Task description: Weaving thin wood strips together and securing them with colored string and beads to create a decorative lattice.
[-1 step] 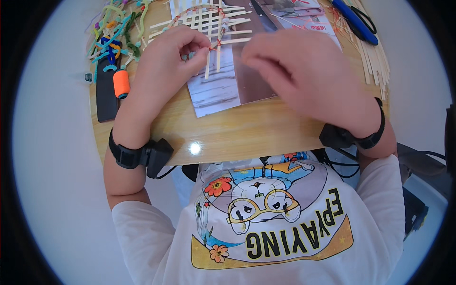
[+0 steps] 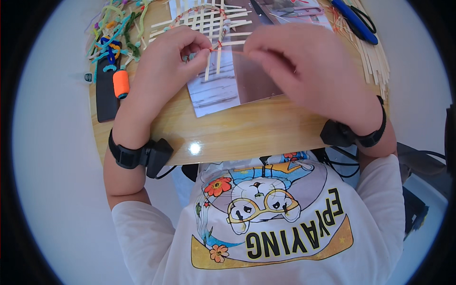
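Observation:
A lattice of pale woven strips (image 2: 202, 21), like bamboo, lies at the top middle with a curved hoop (image 2: 223, 33) bound to it by orange-red thread. At its near edge my left hand (image 2: 173, 61) is closed, thumb and forefinger pinching the lattice where the thread is wound; small pale blue-green bits show under its curled fingers. To the right, my right hand (image 2: 299, 71) is closed in a pinch, blurred by motion. Faint orange thread (image 2: 232, 51) runs between the two hands, its end hidden in the right fingertips.
Under the lattice lies a printed sheet (image 2: 213, 95). Left are an orange thread spool (image 2: 121, 84), a dark flat bar (image 2: 107, 102) and tangled coloured pipe cleaners (image 2: 111, 47). Thread snips (image 2: 301, 10), blue-handled pliers (image 2: 354, 21) and loose strips (image 2: 375, 66) lie at the right.
My right hand has shifted very slightly, and the orange thread between the hands shows more plainly. The left hand keeps its place; the lattice has tilted or shifted only slightly.

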`<state>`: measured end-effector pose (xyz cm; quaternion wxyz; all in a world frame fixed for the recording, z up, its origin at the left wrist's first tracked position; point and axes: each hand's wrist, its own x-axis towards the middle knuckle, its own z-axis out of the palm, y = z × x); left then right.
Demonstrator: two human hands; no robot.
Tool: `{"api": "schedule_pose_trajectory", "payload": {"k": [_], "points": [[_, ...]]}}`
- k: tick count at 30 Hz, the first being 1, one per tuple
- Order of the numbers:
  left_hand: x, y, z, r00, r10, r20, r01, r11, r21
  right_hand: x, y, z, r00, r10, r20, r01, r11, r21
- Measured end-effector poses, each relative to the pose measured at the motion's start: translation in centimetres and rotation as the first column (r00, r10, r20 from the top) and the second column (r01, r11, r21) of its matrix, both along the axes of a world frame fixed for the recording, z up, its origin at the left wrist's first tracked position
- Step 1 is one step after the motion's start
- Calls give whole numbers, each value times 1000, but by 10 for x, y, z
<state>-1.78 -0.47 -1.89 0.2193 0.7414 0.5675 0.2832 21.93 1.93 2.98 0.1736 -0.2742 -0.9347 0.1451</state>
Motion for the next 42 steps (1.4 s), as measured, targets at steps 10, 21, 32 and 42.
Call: {"api": "schedule_pose_trajectory", "payload": {"k": [10,21,32,42], "points": [[6,-1,7,989,-146,-34,146,989,12,4,11,54,937,-123,326,226,927,-300],[8,-3,5,988,-146,-41,146,989,-7,4,28,36,977,-201,-66,157,897,-413],[15,-6,3,959,-227,-171,244,966,84,-4,36,2,953,-146,-264,56,945,-321],[18,-11,11,965,-188,-184,215,967,135,-15,48,10,977,-46,-207,11,986,-169]]}}
